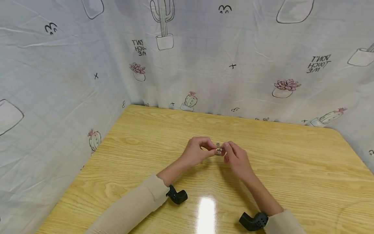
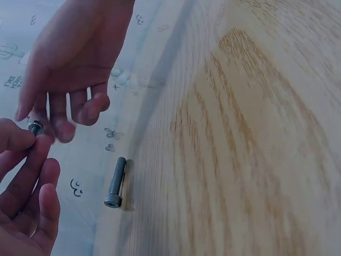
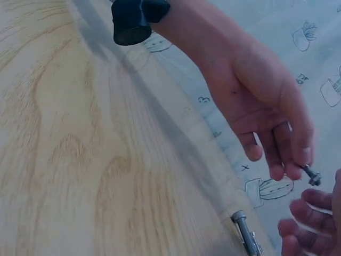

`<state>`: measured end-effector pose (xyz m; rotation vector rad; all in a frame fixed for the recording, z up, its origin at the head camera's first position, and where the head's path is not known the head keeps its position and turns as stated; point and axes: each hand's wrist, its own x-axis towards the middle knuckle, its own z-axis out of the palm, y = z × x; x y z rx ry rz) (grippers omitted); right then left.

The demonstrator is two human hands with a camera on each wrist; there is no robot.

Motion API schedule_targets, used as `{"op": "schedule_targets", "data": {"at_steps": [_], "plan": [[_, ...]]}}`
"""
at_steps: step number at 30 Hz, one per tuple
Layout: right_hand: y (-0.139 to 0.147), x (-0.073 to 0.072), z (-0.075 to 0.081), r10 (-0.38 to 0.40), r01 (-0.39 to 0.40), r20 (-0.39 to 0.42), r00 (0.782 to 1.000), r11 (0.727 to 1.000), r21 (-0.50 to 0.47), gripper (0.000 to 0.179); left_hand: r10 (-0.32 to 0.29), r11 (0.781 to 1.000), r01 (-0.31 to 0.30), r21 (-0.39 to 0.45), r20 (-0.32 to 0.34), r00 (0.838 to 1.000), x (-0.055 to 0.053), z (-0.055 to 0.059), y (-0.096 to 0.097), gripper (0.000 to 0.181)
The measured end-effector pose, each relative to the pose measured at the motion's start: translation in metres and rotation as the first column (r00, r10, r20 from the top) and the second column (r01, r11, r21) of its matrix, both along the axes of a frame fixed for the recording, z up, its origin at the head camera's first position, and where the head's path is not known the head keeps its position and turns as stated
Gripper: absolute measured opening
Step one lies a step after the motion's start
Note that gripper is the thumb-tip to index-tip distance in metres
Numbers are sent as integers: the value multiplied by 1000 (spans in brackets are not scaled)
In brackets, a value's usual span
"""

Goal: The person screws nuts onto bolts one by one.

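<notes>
Above the wooden table, the two hands meet over a small metal bolt with a nut or washer near its end (image 3: 313, 176). My right hand (image 1: 238, 159) pinches one end between thumb and forefinger, its other fingers loosely bent. My left hand (image 1: 197, 151) has its thumb and forefinger at the other end; in the left wrist view these fingertips close on the small bolt (image 2: 35, 127). A larger socket-head bolt (image 2: 114, 184) lies on the table beneath the hands. Another slim metal piece (image 3: 257, 247) lies alongside it, partly cut off by the frame.
The wood-grain table (image 1: 140, 143) extends around both hands. A pale curtain printed with cacti (image 1: 204, 65) hangs along its back and left sides. Black wrist mounts (image 1: 253, 221) sit at both cuffs. A bright light reflection shows on the tabletop in front.
</notes>
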<state>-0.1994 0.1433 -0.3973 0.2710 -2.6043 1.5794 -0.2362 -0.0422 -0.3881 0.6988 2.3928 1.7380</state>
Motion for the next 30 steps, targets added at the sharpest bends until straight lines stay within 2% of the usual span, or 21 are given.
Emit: {"op": "schedule_targets", "data": {"at_steps": [5, 9, 11, 14, 18, 22, 25, 28, 30], "plan": [[5, 2, 0, 77, -76, -105, 992, 997, 8, 22, 40, 999, -40, -32, 22, 999, 0, 2, -2, 6], [4, 1, -2, 80, -73, -209, 975, 996, 43, 20, 52, 998, -49, -43, 61, 997, -1, 2, -1, 5], [4, 1, -3, 68, -59, -228, 971, 997, 49, 18, 48, 998, -45, -45, 67, 997, -1, 2, -1, 6], [3, 1, -2, 51, -41, -208, 977, 998, 53, 17, 43, 998, -41, -38, 72, 996, -1, 3, -1, 6], [3, 0, -2, 44, -39, -131, 990, 999, 37, 18, 30, 999, -28, -23, 67, 997, -1, 4, -1, 6], [0, 1, 2, 44, -43, -58, 997, 999, 22, 31, -17, 1000, 17, -6, 36, 999, 0, 4, -1, 8], [-6, 5, 12, 47, -46, -21, 999, 999, 27, 41, -45, 999, 45, -2, 17, 999, 2, 3, -1, 8], [-8, 7, 16, 36, -36, 20, 999, 999, 8, 46, -48, 999, 48, -6, 8, 999, 2, 2, -1, 7], [-6, 6, 12, 18, -18, 32, 999, 1000, 2, 46, -37, 999, 38, -12, 8, 999, 3, 2, -2, 8]]}}
